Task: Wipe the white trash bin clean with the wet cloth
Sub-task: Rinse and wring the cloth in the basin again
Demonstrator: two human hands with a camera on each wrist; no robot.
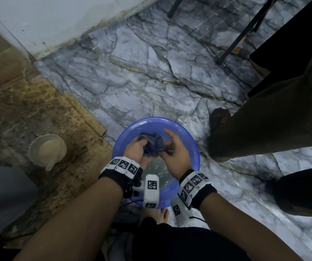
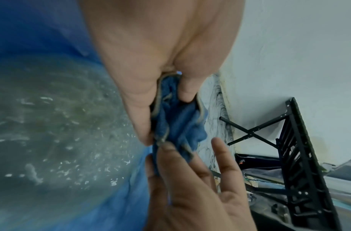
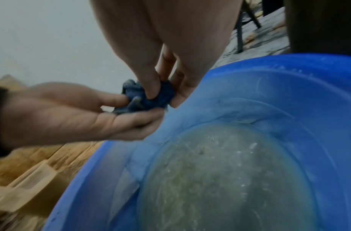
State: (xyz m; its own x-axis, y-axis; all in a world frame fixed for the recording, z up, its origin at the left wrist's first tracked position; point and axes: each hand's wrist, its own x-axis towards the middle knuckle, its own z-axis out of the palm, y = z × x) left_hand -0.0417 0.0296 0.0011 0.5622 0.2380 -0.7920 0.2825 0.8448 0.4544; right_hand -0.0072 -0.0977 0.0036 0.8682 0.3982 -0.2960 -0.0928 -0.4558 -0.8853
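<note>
I have the wet cloth bunched up between both hands over the blue basin, which sits on the marble floor with murky, speckled water in its bottom. My left hand grasps one end, its fingers curled into the folds; my right hand pinches the other end between thumb and lower fingers, with the index finger sticking out free. So both grips are clenched on the cloth, and I judge this to be a rinse or wring before any wiping.

The white trash bin is not in view in any camera — I cannot say where it stands, so the cleaning itself looks not yet begun.

What could go wrong from here:
- The right-hand pinch is shallow; a hard twist could pull the cloth out and drop it back into the dirty water.
- That water looks cloudy, so a poorly wrung cloth may smear grime on the bin rather than lift it.
- Drips would fall on an already glossy floor — my bare foot is just beside the basin, and another person's legs stand close on the right.
- A cup of pale liquid sits near on the left, easy to knock when I turn.
</note>
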